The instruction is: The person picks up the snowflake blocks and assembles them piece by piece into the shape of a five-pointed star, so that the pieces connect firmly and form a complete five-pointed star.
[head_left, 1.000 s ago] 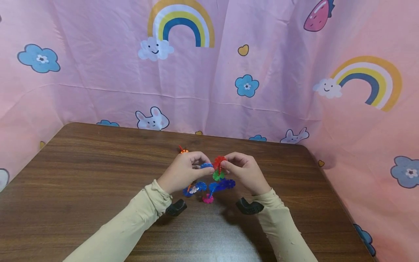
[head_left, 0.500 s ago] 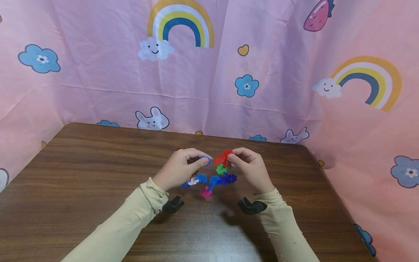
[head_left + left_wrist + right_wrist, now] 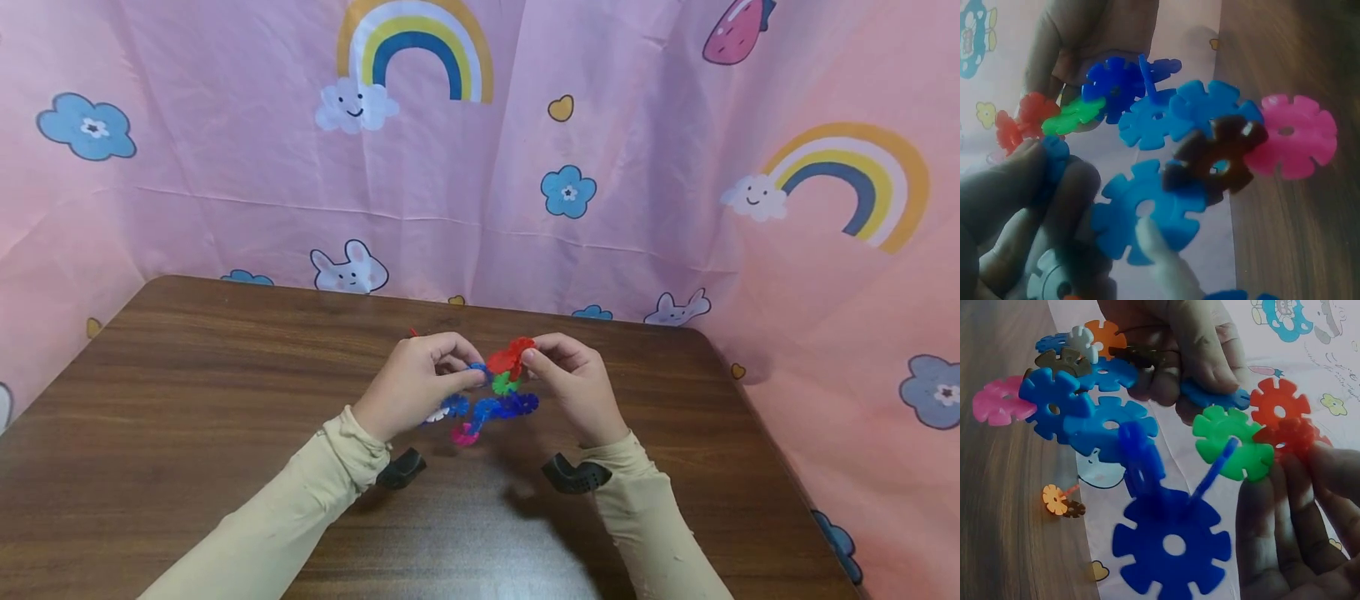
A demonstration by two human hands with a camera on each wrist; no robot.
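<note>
My left hand (image 3: 420, 383) pinches a blue notched disc (image 3: 1210, 395) between thumb and fingers. Opposite it, my right hand (image 3: 576, 385) pinches red notched discs (image 3: 510, 358), which join a green disc (image 3: 1216, 434). The blue disc's edge is close to the red and green ones; I cannot tell whether they touch. From the green disc a chain hangs in the air, with a dark blue disc (image 3: 1147, 550), lighter blue discs (image 3: 1113, 425) and a pink disc (image 3: 997, 403). Brown, white and orange discs (image 3: 1105, 339) sit near my left hand, which partly hides them in the head view.
A small orange piece (image 3: 1054, 500) with a brown disc lies on the wooden table (image 3: 225, 375) beyond the hands. A pink patterned curtain (image 3: 450, 217) hangs behind and at the sides. Black mounts (image 3: 576, 475) sit at both wrists.
The hands drew slightly apart, then my left hand came back right, bringing its blue disc close to the red discs. The hanging chain shifted a little left. My right hand keeps its hold.
</note>
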